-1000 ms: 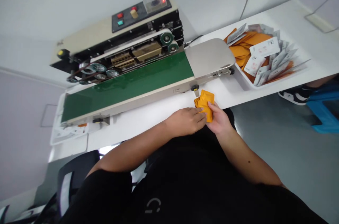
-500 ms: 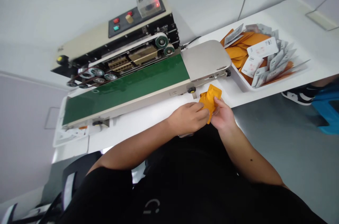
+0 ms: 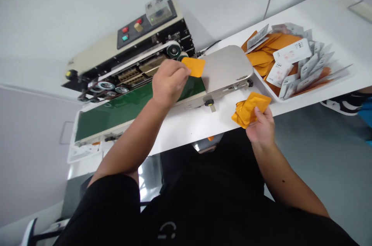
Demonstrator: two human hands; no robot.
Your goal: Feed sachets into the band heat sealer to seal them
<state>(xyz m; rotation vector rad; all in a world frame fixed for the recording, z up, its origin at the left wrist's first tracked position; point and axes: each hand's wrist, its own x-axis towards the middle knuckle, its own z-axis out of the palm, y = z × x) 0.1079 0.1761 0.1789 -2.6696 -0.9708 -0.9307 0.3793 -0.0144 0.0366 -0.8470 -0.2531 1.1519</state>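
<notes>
My left hand (image 3: 169,83) pinches a flat orange sachet (image 3: 194,66) by one end, holding it over the steel infeed plate (image 3: 223,71) close to the belt rollers of a band sealer (image 3: 154,50). Below the sealer runs its green conveyor belt (image 3: 136,116). My right hand (image 3: 262,126) stays over the white table (image 3: 186,129), shut on a loose bunch of orange sachets (image 3: 247,109). Its fingers hide part of the bunch.
A white tray (image 3: 280,97) at the right holds orange sachets and several white-and-grey packets. A small orange scrap (image 3: 210,138) lies at the table's near edge. A person's shoe (image 3: 340,104) and a blue stool (image 3: 366,112) stand on the floor at the right.
My hands have separated. The left has carried one sachet away from the bunch, up toward the sealer's rollers. The right has moved rightward with the remaining sachets.
</notes>
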